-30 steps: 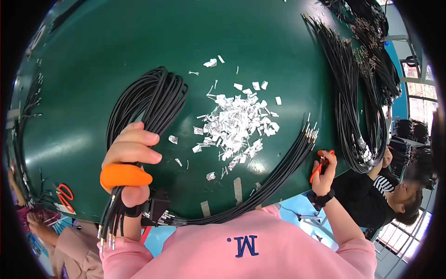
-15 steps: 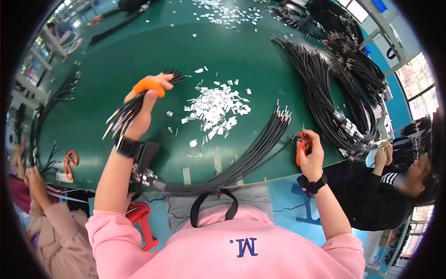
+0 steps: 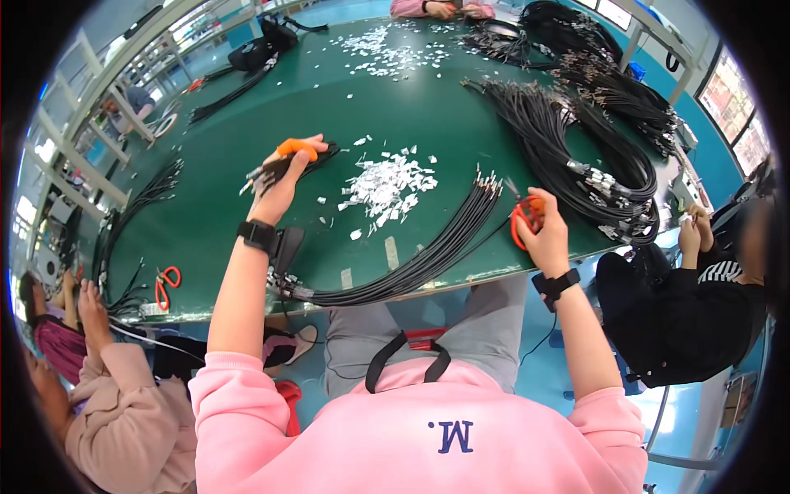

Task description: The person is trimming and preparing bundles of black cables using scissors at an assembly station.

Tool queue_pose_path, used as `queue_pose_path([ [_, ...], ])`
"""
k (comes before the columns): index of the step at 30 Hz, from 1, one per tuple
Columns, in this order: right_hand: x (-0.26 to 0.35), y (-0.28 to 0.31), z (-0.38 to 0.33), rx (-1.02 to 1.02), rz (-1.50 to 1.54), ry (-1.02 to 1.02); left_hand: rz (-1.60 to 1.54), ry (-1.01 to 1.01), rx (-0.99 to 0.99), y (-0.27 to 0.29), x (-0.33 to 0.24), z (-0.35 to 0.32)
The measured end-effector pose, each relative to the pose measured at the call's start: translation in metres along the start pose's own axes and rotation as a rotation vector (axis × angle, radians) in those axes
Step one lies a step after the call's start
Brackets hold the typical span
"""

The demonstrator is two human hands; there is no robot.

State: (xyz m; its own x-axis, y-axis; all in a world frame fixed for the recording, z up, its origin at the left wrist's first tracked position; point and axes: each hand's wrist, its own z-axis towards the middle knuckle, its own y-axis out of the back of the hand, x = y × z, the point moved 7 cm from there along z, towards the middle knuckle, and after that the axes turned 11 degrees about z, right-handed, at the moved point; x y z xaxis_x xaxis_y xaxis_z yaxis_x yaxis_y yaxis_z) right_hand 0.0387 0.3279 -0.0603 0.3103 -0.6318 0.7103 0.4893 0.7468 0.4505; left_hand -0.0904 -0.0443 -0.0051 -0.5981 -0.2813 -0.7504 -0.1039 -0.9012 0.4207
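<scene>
head view: the person's left hand (image 3: 281, 188), with an orange wrap (image 3: 296, 148) on it, grasps a bundle of black cables (image 3: 270, 174) over the green table (image 3: 218, 156), left of a pile of white scraps (image 3: 383, 185). the right hand (image 3: 546, 239) clasps red-orange scissors (image 3: 528, 211), their tips near the metal ends of another black bundle (image 3: 411, 278) along the table's near edge.

Red-handled scissors (image 3: 528, 211) in right hand (image 3: 547, 235)

Second red-handled scissors (image 3: 165, 284) at left, beige-clad person (image 3: 132, 428) lower left, black-clad person (image 3: 683, 329) right, window (image 3: 731, 97) upper right, blue floor (image 3: 543, 375) below
</scene>
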Motion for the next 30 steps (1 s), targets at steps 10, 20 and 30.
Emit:
queue_pose_path([
  [10,0.005,0.004,0.011,0.152,-0.485,0.097,-0.045,-0.037,-0.015,0.016,0.012,-0.003],
  [20,0.081,-0.034,-0.044,0.933,0.229,0.100,-0.026,-0.018,0.075,0.030,0.027,0.010],
  [30,0.006,-0.256,-0.133,1.266,-0.077,-0.002,0.027,-0.066,0.131,0.021,0.009,0.021],
])
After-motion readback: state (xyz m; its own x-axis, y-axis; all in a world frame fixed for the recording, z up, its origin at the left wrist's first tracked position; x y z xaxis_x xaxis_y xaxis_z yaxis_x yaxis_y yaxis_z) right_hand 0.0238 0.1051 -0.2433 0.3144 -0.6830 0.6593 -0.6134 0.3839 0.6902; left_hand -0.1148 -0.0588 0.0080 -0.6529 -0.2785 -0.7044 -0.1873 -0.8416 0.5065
